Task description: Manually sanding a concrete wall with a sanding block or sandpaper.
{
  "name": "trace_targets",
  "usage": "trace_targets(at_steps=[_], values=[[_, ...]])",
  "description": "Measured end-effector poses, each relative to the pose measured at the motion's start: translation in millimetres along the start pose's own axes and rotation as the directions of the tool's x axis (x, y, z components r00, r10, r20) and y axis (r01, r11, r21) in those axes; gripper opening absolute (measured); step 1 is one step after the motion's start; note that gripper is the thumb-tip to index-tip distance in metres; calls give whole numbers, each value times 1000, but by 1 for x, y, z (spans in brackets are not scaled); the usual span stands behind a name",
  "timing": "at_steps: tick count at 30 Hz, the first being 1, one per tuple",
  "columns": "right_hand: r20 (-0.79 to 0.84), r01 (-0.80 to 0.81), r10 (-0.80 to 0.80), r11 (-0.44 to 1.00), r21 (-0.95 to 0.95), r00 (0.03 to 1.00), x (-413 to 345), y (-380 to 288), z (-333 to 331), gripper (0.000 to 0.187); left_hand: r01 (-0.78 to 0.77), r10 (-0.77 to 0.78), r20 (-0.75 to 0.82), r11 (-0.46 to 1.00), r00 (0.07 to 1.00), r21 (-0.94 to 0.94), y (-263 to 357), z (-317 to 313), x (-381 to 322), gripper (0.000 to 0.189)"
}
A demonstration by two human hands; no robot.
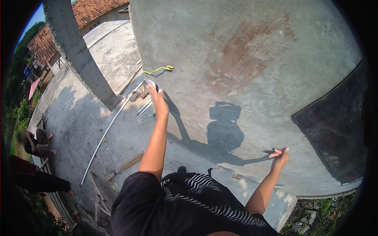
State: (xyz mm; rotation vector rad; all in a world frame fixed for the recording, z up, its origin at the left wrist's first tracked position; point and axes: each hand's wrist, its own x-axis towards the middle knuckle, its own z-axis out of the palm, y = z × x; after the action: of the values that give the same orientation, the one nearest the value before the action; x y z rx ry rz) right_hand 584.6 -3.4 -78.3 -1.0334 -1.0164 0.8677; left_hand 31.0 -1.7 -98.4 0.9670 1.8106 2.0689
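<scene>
My left hand (159, 103) is raised at the left edge of a grey plastered wall (189, 38). Its fingers lie over a small pale piece (148, 83) that bears printing; what material it is I cannot tell. Just above, a bright yellow-green strip (158, 70) sticks out from the wall's edge. My right hand (280, 159) is low in front of the wall, thumb up and fingers loosely bent apart, with nothing visible in it. A reddish-brown smear (240, 53) marks the plaster, and shadows of my head and arms fall below it.
A dark sheet (333, 126) stands against the wall at right. On the left rises a concrete column (81, 59). A long pale pipe (102, 141), a stick broom (125, 167) and a wooden frame (97, 203) lie on the concrete floor. Two people (38, 144) are at the far left.
</scene>
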Motion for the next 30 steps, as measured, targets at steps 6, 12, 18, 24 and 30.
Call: trace_targets(at_steps=[6, 12, 18, 24, 30], values=[[-21, -5, 4, 1000, -21, 1000, -1, -1, -4, 61, -165, 133, 284, 982, 950, 94, 37, 44, -100, 67], [-18, 15, -14, 1000, 17, 1000, -2, -2, 0, 60, -181, 165, 156, 979, 974, 93, 31, 26, -49, 66], [-77, -19, 16, 999, -34, 997, -10, -8, 11, 59, -299, 289, 102, 949, 952, 104, 55, 54, -67, 68], [-255, -8, -38, 984, -177, 966, -30, -26, 16, 33, -490, 421, 312, 851, 852, 189, 82, 69, -101, 69], [-119, 268, -618, 496, -826, 777, -55, -63, 32, 45, -422, 398, 157, 890, 904, 171, 94, 66, -77, 71]])
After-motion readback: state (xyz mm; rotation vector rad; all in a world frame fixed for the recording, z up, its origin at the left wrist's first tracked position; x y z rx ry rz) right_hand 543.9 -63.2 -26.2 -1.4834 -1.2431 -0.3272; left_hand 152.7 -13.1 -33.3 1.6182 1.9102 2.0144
